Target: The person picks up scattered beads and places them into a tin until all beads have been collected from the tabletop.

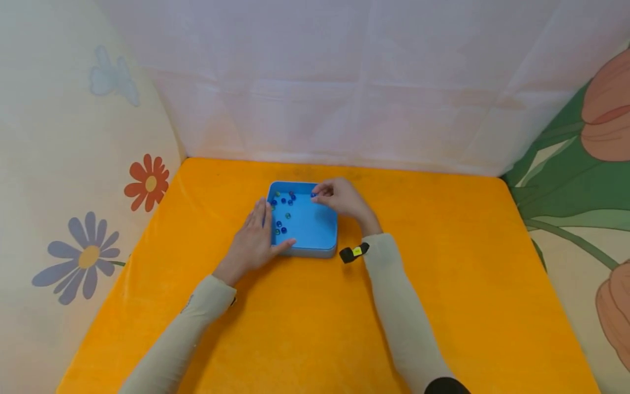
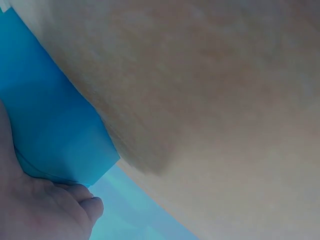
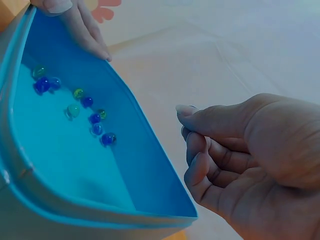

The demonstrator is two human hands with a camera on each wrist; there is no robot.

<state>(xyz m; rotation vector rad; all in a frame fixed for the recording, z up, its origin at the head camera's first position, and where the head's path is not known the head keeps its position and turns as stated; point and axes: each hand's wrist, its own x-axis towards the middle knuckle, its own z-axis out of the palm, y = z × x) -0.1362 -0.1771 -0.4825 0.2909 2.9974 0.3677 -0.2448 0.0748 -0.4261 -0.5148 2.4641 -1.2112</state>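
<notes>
A square light-blue tin with low walls holds several small glass marbles, mostly blue with a few greenish ones, gathered toward its left side. My left hand rests against the tin's left wall with fingers fairly straight, its thumb lying over the front rim. Above the back right part of the tin, my right hand pinches a blue marble between thumb and fingertips. In the right wrist view that marble is mostly hidden behind the thumb. The left wrist view is largely filled by blurred skin.
An orange cloth covers the table under the tin. A pale curtain hangs behind, with flower-printed fabric at both sides. A black strap end with a yellow tag sticks out from the right cuff.
</notes>
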